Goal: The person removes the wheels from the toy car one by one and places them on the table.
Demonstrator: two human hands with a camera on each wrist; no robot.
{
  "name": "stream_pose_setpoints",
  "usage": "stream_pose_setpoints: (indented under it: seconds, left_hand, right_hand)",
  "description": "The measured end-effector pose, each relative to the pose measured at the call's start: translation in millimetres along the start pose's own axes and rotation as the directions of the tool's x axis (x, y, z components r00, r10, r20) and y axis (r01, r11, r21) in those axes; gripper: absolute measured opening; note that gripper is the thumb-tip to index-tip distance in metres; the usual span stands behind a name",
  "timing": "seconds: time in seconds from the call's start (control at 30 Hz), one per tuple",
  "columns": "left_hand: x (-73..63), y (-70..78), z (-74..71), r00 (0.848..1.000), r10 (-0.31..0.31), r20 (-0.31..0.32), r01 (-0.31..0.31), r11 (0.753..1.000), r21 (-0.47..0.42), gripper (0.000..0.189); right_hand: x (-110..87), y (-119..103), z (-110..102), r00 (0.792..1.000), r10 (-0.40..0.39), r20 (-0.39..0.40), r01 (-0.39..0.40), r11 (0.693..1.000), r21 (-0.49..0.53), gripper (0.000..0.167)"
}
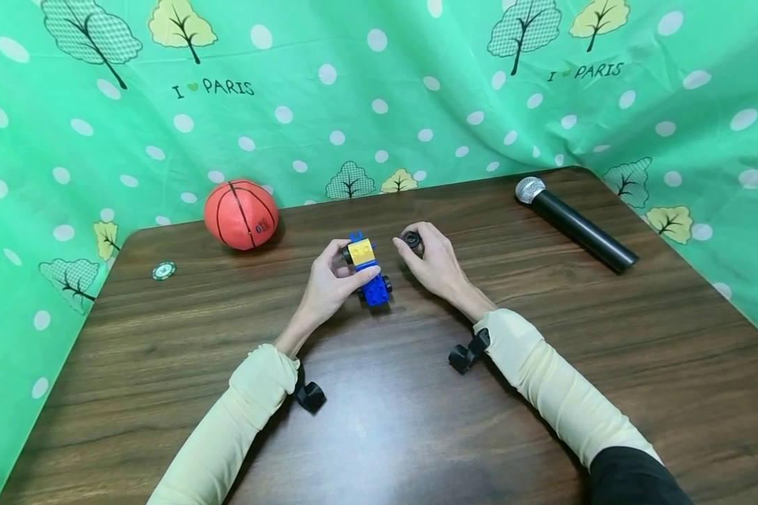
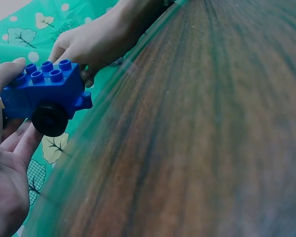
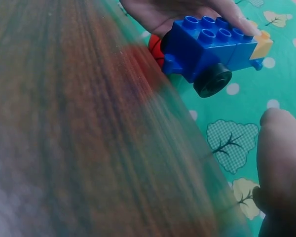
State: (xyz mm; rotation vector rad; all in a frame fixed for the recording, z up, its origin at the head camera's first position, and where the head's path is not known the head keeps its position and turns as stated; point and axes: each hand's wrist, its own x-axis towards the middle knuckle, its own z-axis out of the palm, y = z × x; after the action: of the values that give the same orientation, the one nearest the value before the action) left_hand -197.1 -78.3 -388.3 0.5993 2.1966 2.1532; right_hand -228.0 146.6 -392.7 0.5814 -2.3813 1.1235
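Right now I have the toy car (image 1: 375,291) near the middle of the table, held in the left hand (image 1: 328,286). That grip is narrow: the thumb (image 1: 363,276) lies across the car's middle, and the fingers are on its left side. From my head view, the yellow block (image 1: 361,252) sits beyond the thumb, while the blue studded end sticks out on the near side, with a black wheel (image 2: 50,119) plain in the left wrist view. Just right of the car, apart from it, I see the right hand (image 1: 434,265) curled round a small black round piece (image 1: 411,239). Farther out on the brown table (image 1: 410,435), the red ball (image 1: 241,214) and a green-and-white chip (image 1: 163,271) lie left, the black microphone (image 1: 575,226) right. Behind hangs a green dotted cloth (image 1: 379,70).
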Motion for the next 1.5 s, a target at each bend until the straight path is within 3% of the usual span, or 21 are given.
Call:
stream_pose_setpoints:
  seconds: [0.33,1.07,1.5]
  left_hand:
    - [0.3,-0.2,-1.2,1.0,-0.027,-0.011,0.027,1.0,-0.001,0.047]
    - [0.6,-1.3,-2.7,1.0,-0.013,0.008,0.013,0.999,-0.034,0.045]
    - [0.9,-2.1,-2.3,1.0,-0.014,0.014,0.014,0.999,-0.03,0.045]
  right_hand:
    - [-0.5,3,-2,0.996,-0.021,0.089,0.035,0.987,-0.159,0.037]
    - [10.5,19,-5,0.986,0.07,0.148,-0.012,0.932,-0.362,0.035]
    - [16.7,23,-5,0.947,0.195,0.255,-0.103,0.936,-0.336,0.043]
